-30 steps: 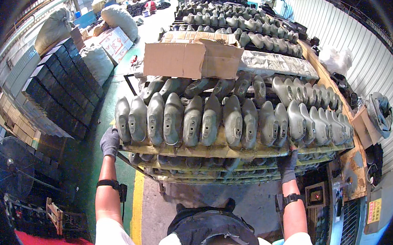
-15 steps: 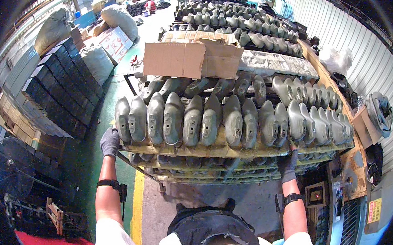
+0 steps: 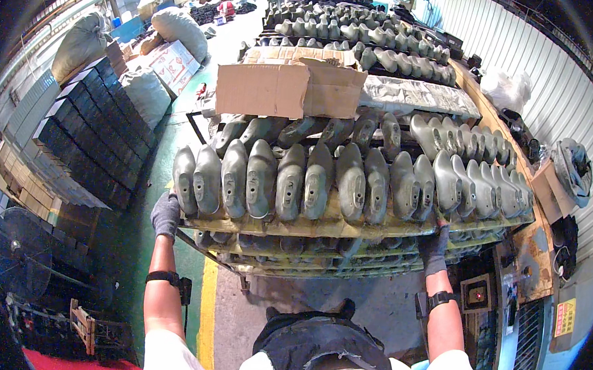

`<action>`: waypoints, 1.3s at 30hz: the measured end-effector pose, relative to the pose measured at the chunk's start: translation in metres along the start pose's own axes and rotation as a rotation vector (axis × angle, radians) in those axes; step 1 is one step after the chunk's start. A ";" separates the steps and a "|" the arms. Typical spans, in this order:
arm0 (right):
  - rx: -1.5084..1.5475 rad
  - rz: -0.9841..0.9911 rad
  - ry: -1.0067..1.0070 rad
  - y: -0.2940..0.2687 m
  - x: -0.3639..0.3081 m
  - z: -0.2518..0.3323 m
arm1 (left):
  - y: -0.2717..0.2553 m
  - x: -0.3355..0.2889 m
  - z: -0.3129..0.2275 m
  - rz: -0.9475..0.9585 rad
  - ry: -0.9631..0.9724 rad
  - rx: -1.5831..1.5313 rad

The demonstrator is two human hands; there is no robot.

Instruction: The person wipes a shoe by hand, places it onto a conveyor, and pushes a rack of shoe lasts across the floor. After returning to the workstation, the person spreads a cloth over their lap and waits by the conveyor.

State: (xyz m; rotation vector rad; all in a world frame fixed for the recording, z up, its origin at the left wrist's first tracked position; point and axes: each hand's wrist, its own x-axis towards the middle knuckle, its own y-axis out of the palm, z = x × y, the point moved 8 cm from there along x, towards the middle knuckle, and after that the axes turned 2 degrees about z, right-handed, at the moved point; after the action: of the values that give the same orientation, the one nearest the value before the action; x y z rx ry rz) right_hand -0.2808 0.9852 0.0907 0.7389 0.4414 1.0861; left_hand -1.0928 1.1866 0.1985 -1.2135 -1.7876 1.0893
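A tiered rack (image 3: 293, 230) stands across the front, its top shelf lined with grey-green shoe lasts (image 3: 261, 179) in pairs, toes up. My left hand (image 3: 166, 215), in a grey knit glove, is closed round the shelf's front left corner. Farther right, my gloved right hand (image 3: 433, 249) grips the shelf's front edge below the lasts; its fingertips are partly hidden by the board. More lasts fill the lower tiers, seen only in part under the top board. Neither hand touches a last.
Behind the front rows lies a bent cardboard sheet (image 3: 262, 90), with further racks of lasts beyond. Stacked dark boxes (image 3: 97, 133) and stuffed sacks (image 3: 181, 32) line the left side. A floor fan (image 3: 21, 245) stands near left. A corrugated wall (image 3: 525, 57) runs along the right.
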 end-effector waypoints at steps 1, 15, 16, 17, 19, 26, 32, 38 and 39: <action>-0.001 0.003 0.004 0.000 0.000 0.000 | -0.001 -0.001 -0.001 0.003 -0.008 -0.010; -0.019 0.003 0.021 -0.013 0.004 -0.003 | -0.007 -0.007 -0.009 0.001 0.024 -0.038; -0.004 0.009 0.022 -0.012 0.004 -0.003 | -0.006 -0.007 -0.009 0.001 0.021 -0.049; 0.018 -0.045 0.020 -0.017 0.004 -0.003 | -0.006 -0.007 -0.008 -0.004 0.013 -0.039; -0.006 0.016 0.016 -0.011 0.004 -0.003 | -0.005 -0.006 -0.006 -0.009 0.005 -0.028; 0.019 0.009 -0.004 -0.007 0.004 0.000 | -0.002 -0.003 -0.003 0.011 0.012 -0.028; 0.017 -0.030 0.014 -0.012 0.005 -0.002 | -0.002 -0.003 -0.002 0.006 -0.001 -0.020; 0.038 -0.031 0.012 -0.009 0.003 0.000 | 0.000 0.000 0.000 0.009 0.014 -0.030; 0.013 -0.017 0.009 -0.007 0.003 0.000 | 0.001 0.001 0.000 0.017 0.015 -0.025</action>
State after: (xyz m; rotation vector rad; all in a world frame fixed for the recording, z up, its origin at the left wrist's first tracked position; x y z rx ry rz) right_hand -0.2750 0.9860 0.0855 0.7407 0.4625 1.0719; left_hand -1.0927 1.1876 0.1975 -1.2502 -1.7877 1.0676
